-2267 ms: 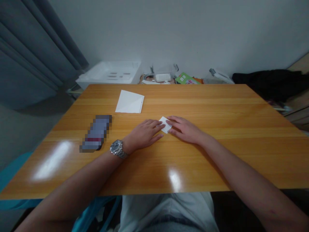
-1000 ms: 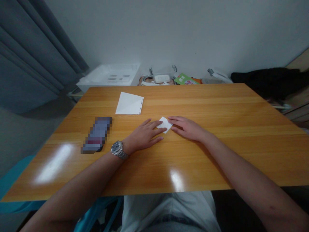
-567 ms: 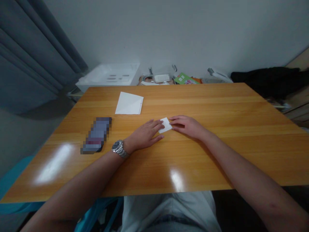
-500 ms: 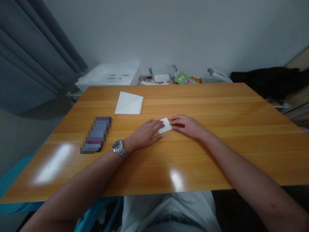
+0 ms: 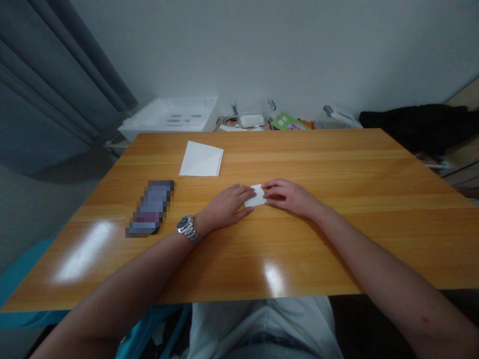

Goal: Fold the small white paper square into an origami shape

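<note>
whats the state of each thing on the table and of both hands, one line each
left hand, open and flat, fingertips on the small folded paper
right hand, fingers curled at the paper's right edge, grip unclear
small folded paper, lying on the table, touched from both sides
white sheet, flat, creased diagonally, untouched
blurred dark object, lying flat, untouched
wristwatch, worn on the left wrist

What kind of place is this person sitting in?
Probably a home room or small office: a wooden table with a sheet of paper on it, a grey curtain at the left, and clutter such as a white tray and dark clothing along the wall.
</note>
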The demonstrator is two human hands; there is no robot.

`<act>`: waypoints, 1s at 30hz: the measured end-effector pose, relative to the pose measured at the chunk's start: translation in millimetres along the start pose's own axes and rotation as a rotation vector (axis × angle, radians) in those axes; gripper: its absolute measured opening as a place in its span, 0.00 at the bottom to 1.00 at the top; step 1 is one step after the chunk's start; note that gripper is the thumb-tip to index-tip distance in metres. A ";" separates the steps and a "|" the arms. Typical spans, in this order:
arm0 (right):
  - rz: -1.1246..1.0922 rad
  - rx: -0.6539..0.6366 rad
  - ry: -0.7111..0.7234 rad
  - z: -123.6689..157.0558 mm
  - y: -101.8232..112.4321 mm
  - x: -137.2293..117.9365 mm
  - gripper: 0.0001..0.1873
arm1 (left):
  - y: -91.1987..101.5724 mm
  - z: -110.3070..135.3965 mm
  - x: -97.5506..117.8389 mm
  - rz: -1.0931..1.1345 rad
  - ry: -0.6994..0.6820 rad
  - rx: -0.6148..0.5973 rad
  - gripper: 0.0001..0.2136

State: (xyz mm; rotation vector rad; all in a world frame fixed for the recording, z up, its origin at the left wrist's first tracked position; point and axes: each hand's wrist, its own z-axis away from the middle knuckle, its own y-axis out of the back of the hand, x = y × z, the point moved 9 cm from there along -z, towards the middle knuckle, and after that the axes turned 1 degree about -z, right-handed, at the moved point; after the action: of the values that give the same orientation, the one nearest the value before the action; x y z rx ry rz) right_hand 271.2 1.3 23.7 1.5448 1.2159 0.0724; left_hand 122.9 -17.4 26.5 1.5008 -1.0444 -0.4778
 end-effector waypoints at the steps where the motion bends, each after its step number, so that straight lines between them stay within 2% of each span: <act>1: 0.002 -0.004 0.006 -0.2 -0.7 -1.5 0.07 | 0.3 -0.1 0.0 0.000 0.001 0.002 0.19; 14: 0.034 -0.003 0.074 -5.1 -5.3 -18.5 0.11 | 3.2 -2.6 -0.2 -0.014 0.030 0.033 0.17; 22: 0.057 0.004 0.051 -8.1 -7.0 -21.3 0.12 | 4.7 -3.5 0.8 -0.023 0.037 0.053 0.16; 30: -0.017 0.034 0.019 -9.0 -3.4 -19.4 0.11 | 4.5 -4.2 -0.6 -0.007 0.056 0.060 0.13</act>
State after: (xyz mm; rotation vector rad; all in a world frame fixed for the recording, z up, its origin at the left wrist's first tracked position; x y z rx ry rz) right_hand 254.5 -6.7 34.8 1.5660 1.2512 0.0555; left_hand 124.4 -14.2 31.6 1.5621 -1.0176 -0.4097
